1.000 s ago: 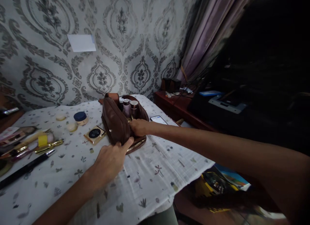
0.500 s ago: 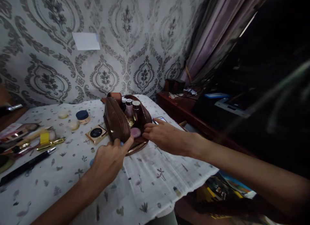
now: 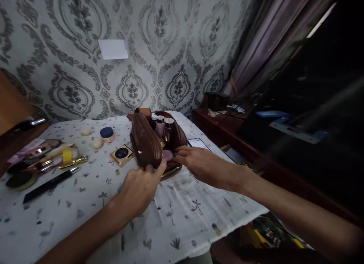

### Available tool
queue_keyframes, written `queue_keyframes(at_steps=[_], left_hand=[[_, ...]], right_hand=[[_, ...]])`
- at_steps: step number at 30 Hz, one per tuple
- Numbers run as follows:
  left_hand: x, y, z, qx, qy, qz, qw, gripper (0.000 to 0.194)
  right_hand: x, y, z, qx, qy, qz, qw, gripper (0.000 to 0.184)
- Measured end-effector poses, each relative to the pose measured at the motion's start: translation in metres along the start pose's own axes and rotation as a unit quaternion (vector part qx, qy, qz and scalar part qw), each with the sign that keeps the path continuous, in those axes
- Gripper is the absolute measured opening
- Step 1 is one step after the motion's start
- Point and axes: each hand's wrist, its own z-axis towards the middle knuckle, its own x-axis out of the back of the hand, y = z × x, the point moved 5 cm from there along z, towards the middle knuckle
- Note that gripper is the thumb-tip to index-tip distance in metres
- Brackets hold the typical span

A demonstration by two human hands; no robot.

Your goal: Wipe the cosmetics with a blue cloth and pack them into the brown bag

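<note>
A brown leather toiletry bag point(image 3: 146, 142) stands unzipped on the cloth-covered table point(image 3: 176, 218). Small bottles point(image 3: 163, 125) stand upright inside it, and a pink round item point(image 3: 167, 155) lies at its near end. My left hand point(image 3: 140, 188) rests against the bag's near left corner, fingers curled around something small and blue. My right hand point(image 3: 199, 163) lies with fingers stretched out at the bag's right rim, touching the edge and holding nothing.
Left of the bag lie a square compact point(image 3: 121, 154), a blue-lidded jar point(image 3: 107, 134), small round pots, gold tubes and a black pen point(image 3: 49, 184). A phone point(image 3: 198, 143) lies right of the bag. A dark wooden desk point(image 3: 227, 131) stands beyond the table's right edge.
My right hand has come out of the bag and now rests at its right rim, leaving a pink item visible inside. The view has shifted slightly left.
</note>
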Motion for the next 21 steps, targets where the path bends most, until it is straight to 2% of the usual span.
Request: queue_keyframes(at_steps=[4,8,11,14,17,21], left_hand=[[0.001,-0.002,-0.006,-0.008,0.027,0.017,0.999,0.081],[-0.011,-0.01,-0.017,-0.006,0.061,-0.009,0.998,0.083],[-0.025,-0.02,-0.024,-0.005,0.078,-0.046,0.996,0.078],[-0.04,-0.041,-0.029,0.022,0.078,-0.073,0.994,0.071],[-0.053,-0.073,-0.034,0.086,0.078,-0.116,0.986,0.063],[-0.066,-0.111,-0.04,0.17,0.115,-0.152,0.967,0.045]], right_hand=[[0.004,-0.012,0.001,0.009,0.048,0.016,0.999,0.051],[0.009,-0.03,0.0,0.031,0.158,0.045,0.986,0.039],[0.005,-0.044,0.001,0.052,0.215,0.049,0.974,0.031],[-0.007,-0.053,0.001,0.041,0.268,0.046,0.962,0.028],[-0.02,-0.06,-0.002,0.007,0.328,0.049,0.943,0.026],[-0.034,-0.078,-0.013,-0.002,0.388,0.053,0.92,0.024]])
